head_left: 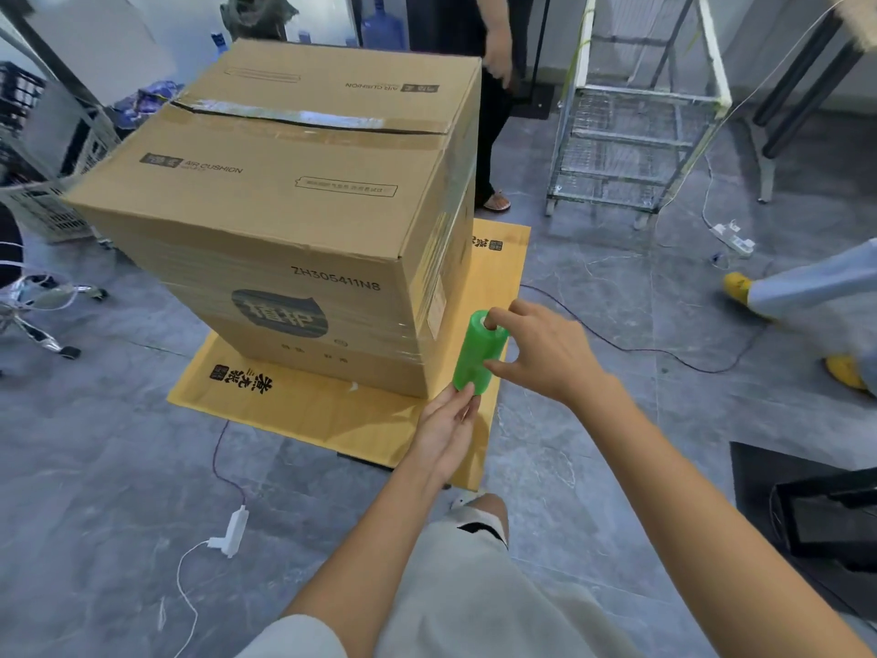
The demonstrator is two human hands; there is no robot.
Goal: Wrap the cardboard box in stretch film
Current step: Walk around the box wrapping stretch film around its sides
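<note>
Box [284,192]: plain tan-brown, black lettering and a dark rounded logo on the near side, glossy clear tape [303,117] along the top seam. Roll of film [474,358]: bright translucent green. Flat cardboard sheet [332,410] beneath: yellow-orange, black characters. Floor [118,467]: grey, marbled with thin white veins. Shorts [474,600]: off-white. Power strip [232,531]: white, white lead. Thin cable [640,350]: dark purple. Shoes [738,287] at right: yellow. Water jugs [382,21] at back: blue.

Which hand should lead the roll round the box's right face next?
Right, likely. Right hand has a finger in the roll top core, right of the box corner; left hand only holds the bottom end.
</note>
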